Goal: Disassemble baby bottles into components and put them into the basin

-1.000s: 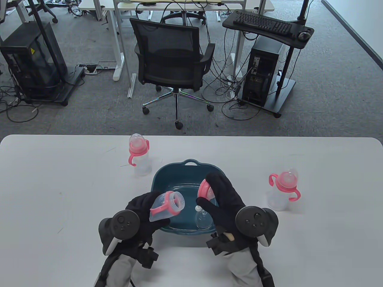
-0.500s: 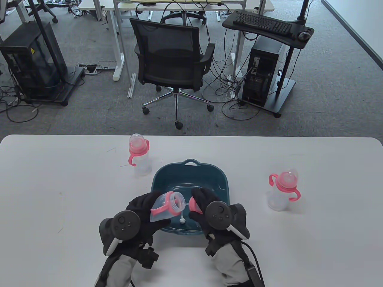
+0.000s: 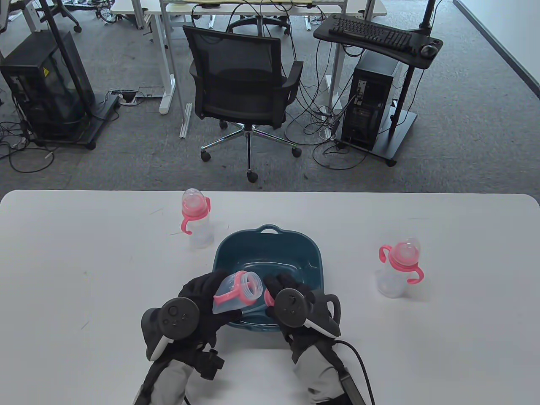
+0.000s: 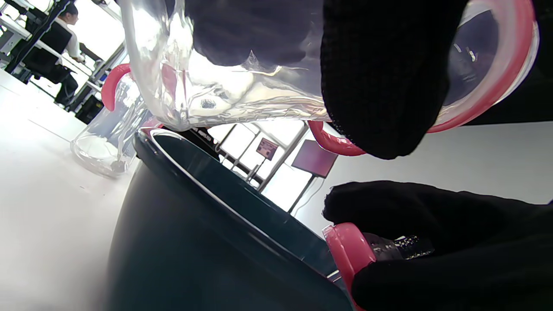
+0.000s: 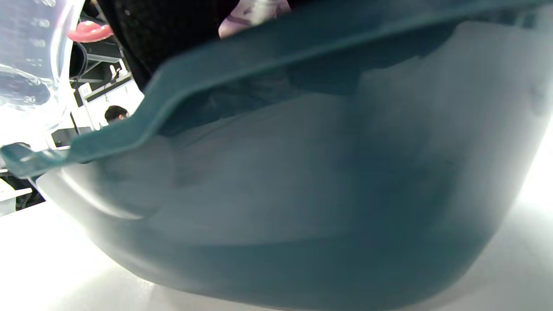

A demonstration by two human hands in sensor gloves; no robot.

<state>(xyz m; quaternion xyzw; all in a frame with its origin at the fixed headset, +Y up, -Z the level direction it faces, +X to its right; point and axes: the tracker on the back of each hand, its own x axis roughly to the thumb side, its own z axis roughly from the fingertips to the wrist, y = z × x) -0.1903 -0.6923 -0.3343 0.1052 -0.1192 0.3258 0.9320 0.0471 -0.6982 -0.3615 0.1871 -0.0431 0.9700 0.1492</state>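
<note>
My left hand (image 3: 201, 292) grips a clear bottle body (image 3: 235, 294) with a pink handle ring, tilted with its open mouth toward the right, above the basin's near left rim. In the left wrist view my fingers (image 4: 380, 86) wrap round the bottle body (image 4: 224, 77). My right hand (image 3: 282, 287) is low inside the near part of the teal basin (image 3: 270, 230) and holds a pink screw collar (image 3: 268, 297). The left wrist view shows that collar (image 4: 349, 250) with a clear part in it, just inside the basin rim (image 4: 207, 181). The basin floor under my hands is hidden.
Two assembled bottles with pink collars stand on the white table: one (image 3: 195, 217) behind the basin's left corner, one (image 3: 398, 270) to its right. The right wrist view is filled by the basin's outer wall (image 5: 302, 194). An office chair and desks stand beyond the table's far edge.
My right hand has come down and to the left with the pink collar, from above the basin's middle to its near part. The left hand and bottle body have barely moved.
</note>
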